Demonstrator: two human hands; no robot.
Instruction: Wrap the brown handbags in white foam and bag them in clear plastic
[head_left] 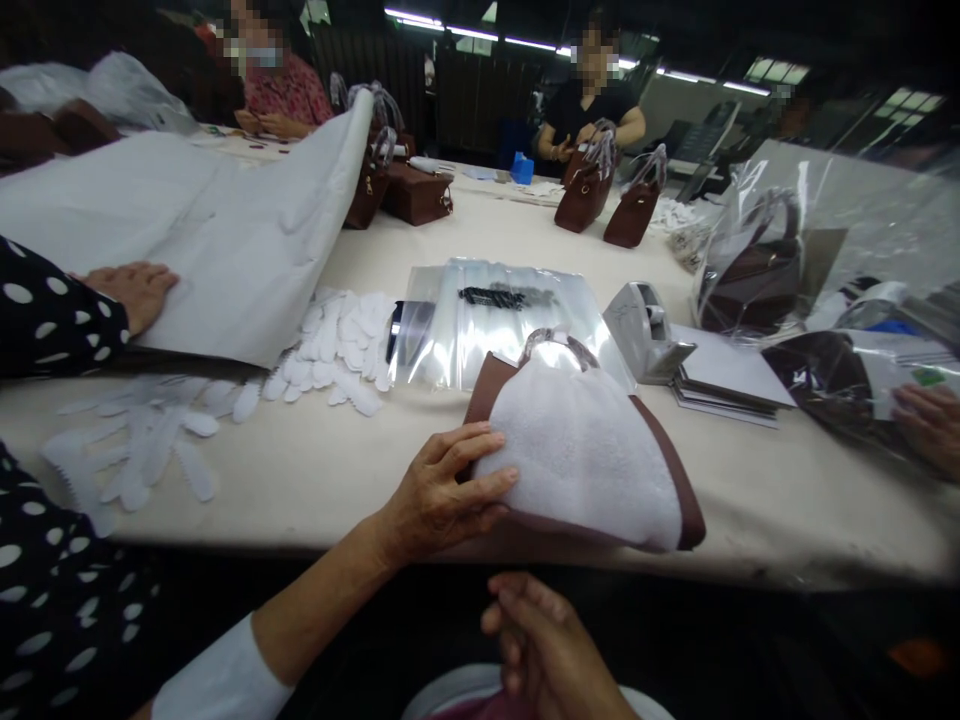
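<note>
A brown handbag (480, 388) lies tilted near the table's front edge, its side covered by a fuzzy white sheet (585, 450). Its wrapped handles (559, 340) point away from me. My left hand (442, 490) grips the bag's left side, fingers over the white sheet and the palm against the edge. Below the table edge, in front of the bag, my right hand (544, 635) is loosely curled with its fingertips slightly apart. Nothing shows in it. Behind the bag lies a stack of clear plastic bags (450, 340).
White cut-out pieces (337, 350) are heaped at left. A tape dispenser (641, 330) and white cards (731, 370) stand at right, beside a plastic-wrapped handbag (757, 270). A co-worker's hand (139, 290) rests on white sheeting (225, 240); another person's hand (930, 420) is at far right.
</note>
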